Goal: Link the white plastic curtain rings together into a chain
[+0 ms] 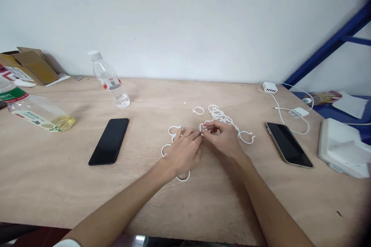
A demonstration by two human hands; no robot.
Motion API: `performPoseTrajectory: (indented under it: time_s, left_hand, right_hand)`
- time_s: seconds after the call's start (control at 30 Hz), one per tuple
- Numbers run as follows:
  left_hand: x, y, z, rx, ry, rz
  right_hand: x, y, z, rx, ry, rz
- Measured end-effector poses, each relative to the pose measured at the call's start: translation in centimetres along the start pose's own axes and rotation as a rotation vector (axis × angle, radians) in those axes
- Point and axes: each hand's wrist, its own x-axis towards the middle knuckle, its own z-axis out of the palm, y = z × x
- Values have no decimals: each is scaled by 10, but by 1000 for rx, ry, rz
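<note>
Pinched between the thumb and fingers of my right hand is a white plastic ring with open clip ends like a curtain ring. My left hand is closed with its fingertips at the same ring, and its palm hides part of what lies below. Under and around the left hand are several more white rings, partly covered. A loose pile of white rings lies just beyond my right hand. One single ring rests apart at the back, and another ring lies right of my right wrist.
To the left are a black phone, a tilted-looking water bottle, an oil-coloured drink bottle and a cardboard box. On the right are another phone, a charger with cables and a white stand.
</note>
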Motion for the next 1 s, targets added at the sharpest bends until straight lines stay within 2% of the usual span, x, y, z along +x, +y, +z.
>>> performPoseTrajectory:
  time_s: [0.1, 0.2, 0.27, 0.37, 0.5, 0.57, 0.63, 0.7, 0.77, 0.9, 1.0]
  left_hand:
    - [-10, -10, -7, -106, 142, -50]
    - [-18, -21, -12, -252, 268, -156]
    - [-21, -27, -13, -414, 261, -224]
    - [-24, -30, -15, -720, 190, -276]
    - [-27, -29, -16, -995, 127, -316]
    - [-30, -30, -15, -970, 164, -332]
    - [-32, -33, -12, -783, 310, -283]
    - [-34, -38, -7, -518, 465, -156]
    - [-35, -43, -3, -320, 540, -26]
    - [-34, -46, -1, -225, 560, 70]
    - [-34, -42, -4, -361, 524, -50]
  right_hand:
    - [1, 0, 0, 230, 44, 123]
    - [-1, -8, 3, 542, -55, 238]
    - [-5, -17, 7, 694, -141, 271]
    - [-10, -27, 15, 812, -236, 296]
    - [-11, -28, 21, 816, -232, 328]
    - [-10, -26, 22, 789, -200, 356]
    - [-10, -26, 23, 749, -197, 384]
    - [-11, -26, 24, 689, -255, 397]
    - [-12, -27, 25, 614, -321, 375]
    - [-15, -25, 25, 533, -351, 310]
    - [-14, -25, 22, 510, -368, 306]
